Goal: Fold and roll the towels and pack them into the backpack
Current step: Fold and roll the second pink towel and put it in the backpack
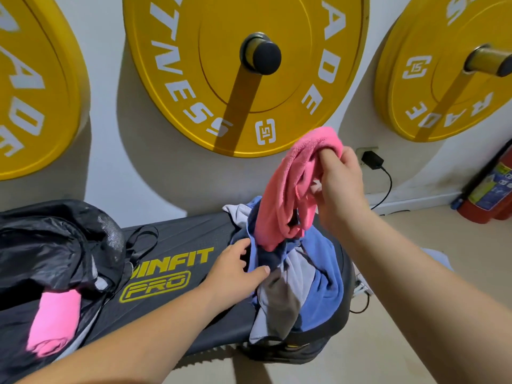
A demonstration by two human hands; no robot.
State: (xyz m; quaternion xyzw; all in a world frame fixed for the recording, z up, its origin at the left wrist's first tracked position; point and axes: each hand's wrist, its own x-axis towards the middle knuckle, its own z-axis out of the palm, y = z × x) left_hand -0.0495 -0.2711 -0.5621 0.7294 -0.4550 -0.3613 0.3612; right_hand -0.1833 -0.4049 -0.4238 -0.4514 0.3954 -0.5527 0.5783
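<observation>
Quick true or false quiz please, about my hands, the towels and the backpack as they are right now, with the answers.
1. The right hand holds a loose pink towel up above the towel pile. True.
2. The backpack has nothing in it. False: a rolled pink towel lies inside.
3. The left hand touches the towel pile. True.
4. The towel pile lies on the floor. False: it lies on the black bench.
</observation>
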